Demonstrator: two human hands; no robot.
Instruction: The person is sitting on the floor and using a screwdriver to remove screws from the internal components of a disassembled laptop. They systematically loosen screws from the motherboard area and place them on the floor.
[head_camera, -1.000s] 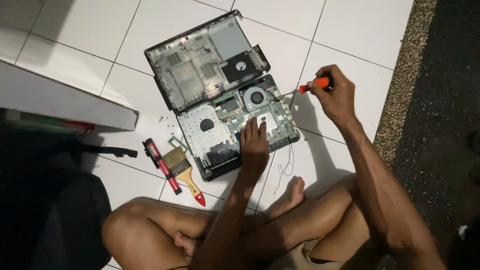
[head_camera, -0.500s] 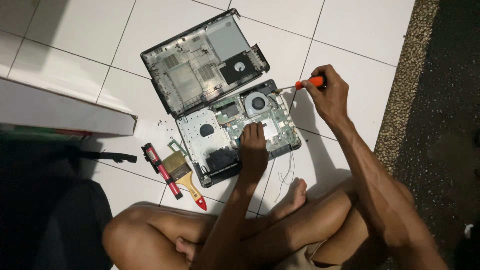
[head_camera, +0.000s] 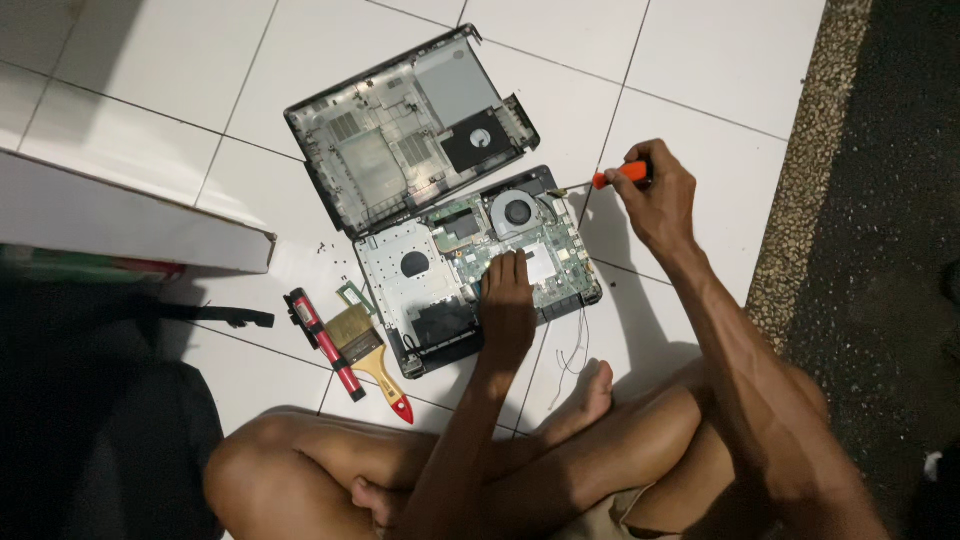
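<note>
White cardboard, the long flat flap of a box (head_camera: 130, 215), lies at the left edge of the white glossy floor tiles (head_camera: 700, 60). Ahead of my crossed legs sits the opened laptop base with its green circuit board and round black fan (head_camera: 470, 265), grey metal shielding on its left half. Just behind it, touching at the corner, lies the black plastic bottom cover (head_camera: 400, 135), ribbed and vented inside. My left hand (head_camera: 507, 300) rests flat on the board, fingers spread open. My right hand (head_camera: 655, 195) has its fingers closed around an orange-handled screwdriver (head_camera: 620, 177), tip at the base's rear right corner. Beside the laptop lie a red-and-black cylindrical tool (head_camera: 322, 342) and a wooden-handled paintbrush with a red tip (head_camera: 368, 358).
</note>
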